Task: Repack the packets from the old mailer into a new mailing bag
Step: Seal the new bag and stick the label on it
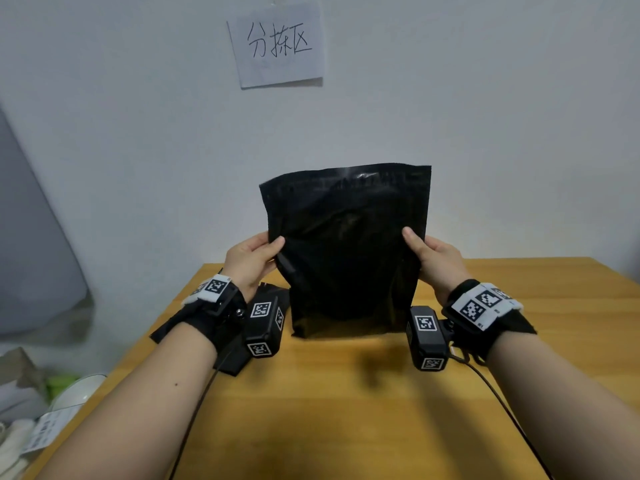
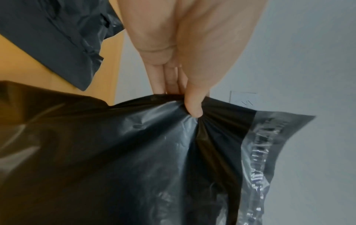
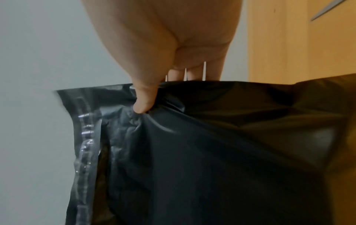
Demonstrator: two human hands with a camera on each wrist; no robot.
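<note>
A black mailing bag (image 1: pixel 346 251) stands upright above the wooden table (image 1: pixel 346 410), its bottom edge just over the tabletop and its glossy seal strip (image 2: pixel 267 152) at the top. My left hand (image 1: pixel 258 254) pinches the bag's left edge, thumb in front and fingers behind. My right hand (image 1: pixel 427 252) pinches the right edge the same way. The bag (image 3: pixel 212 152) bulges with something inside that I cannot make out. A second dark mailer (image 2: pixel 57 38) lies flat on the table under my left wrist (image 1: pixel 235 355).
The table meets a pale wall with a paper sign (image 1: pixel 278 46) on it. Scissor blades (image 3: pixel 327 10) lie on the table at the right. White bags and clutter (image 1: pixel 41 410) sit below the table's left edge. A grey sheet (image 1: pixel 31 237) leans at the left.
</note>
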